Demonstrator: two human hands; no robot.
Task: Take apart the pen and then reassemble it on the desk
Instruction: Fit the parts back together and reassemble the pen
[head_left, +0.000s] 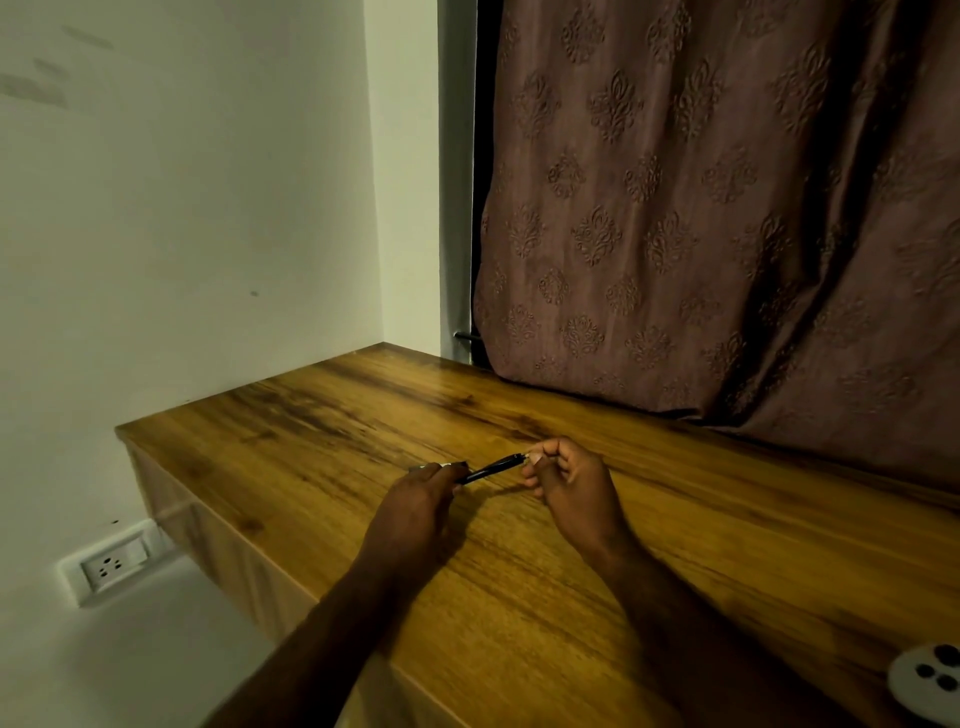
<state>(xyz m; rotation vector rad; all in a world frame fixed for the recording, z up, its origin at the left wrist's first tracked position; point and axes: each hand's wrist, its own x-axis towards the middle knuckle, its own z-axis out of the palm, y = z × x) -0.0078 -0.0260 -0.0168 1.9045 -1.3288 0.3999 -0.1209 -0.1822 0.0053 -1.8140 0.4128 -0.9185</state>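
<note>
A slim black pen (491, 469) is held level just above the wooden desk (322, 431), near its middle. My left hand (415, 506) grips the pen's left end, where a pale silvery part pokes out past the fingers. My right hand (569, 480) pinches the pen's right tip between thumb and fingers. Whether the pen is in one piece or partly pulled apart is too dim to tell.
A brown patterned curtain (701, 208) hangs along the desk's far edge. A white round object with dark holes (930, 675) lies at the desk's near right corner. The desk's left edge drops off beside a white wall with a socket (111, 564).
</note>
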